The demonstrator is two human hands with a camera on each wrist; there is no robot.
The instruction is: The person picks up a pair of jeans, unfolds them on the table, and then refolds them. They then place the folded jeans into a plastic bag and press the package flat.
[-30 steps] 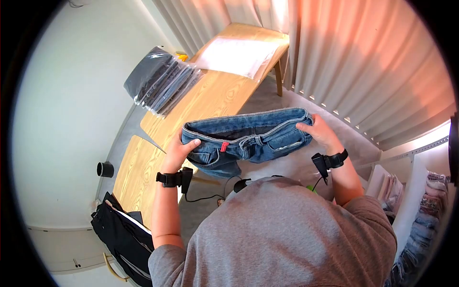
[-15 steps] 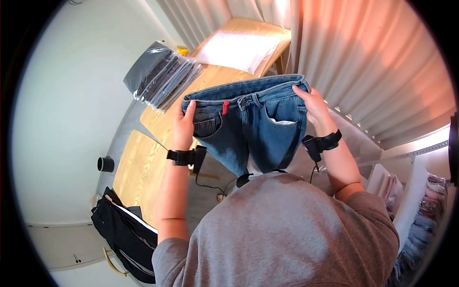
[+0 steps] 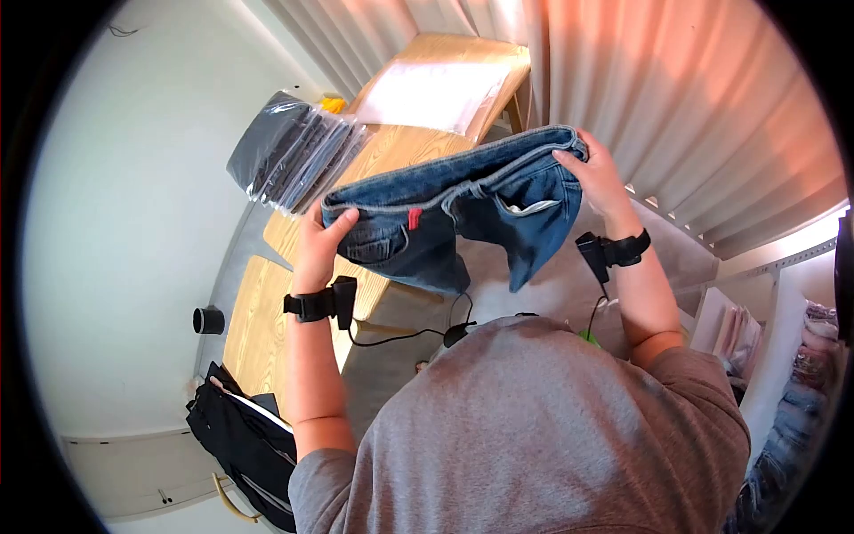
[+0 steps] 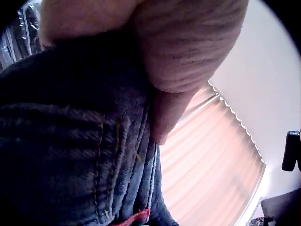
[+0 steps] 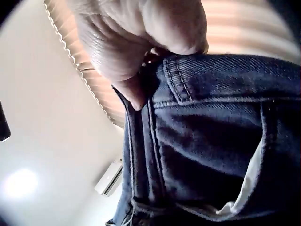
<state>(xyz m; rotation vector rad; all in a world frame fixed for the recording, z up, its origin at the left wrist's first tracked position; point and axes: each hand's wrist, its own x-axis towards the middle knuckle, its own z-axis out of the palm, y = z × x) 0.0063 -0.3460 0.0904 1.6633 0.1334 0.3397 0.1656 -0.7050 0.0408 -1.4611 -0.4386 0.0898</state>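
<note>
Blue jeans (image 3: pixel 534 236) hang by the waistband in front of the person, the waist spread wide between both hands. At one end of the waistband, the left hand (image 3: pixel 318 249) grips with its thumb over the front edge. The right hand (image 3: pixel 605 178) holds the opposite end, a bit higher, so the waist slants up to the right. A red tag (image 3: pixel 414 218) shows on the front of the waistband. In the right wrist view, a thumb presses the waistband, and white lining (image 5: pixel 248 181) peeks from a pocket. Close up in the left wrist view are the denim's stitched seams (image 4: pixel 101 165).
Behind the jeans is a wooden table (image 3: pixel 405 147) with a stack of plastic-wrapped folded garments (image 3: pixel 294 151) and a white sheet (image 3: pixel 436 93). Black trousers (image 3: pixel 240 436) lie at lower left, near a black cup (image 3: pixel 209 320). Shelves with clothes (image 3: pixel 801 392) stand at right.
Both hands have raised the jeans higher over the past second. The legs swung down toward the body, then away again. Both hands keep their grip, and the right end now sits higher.
</note>
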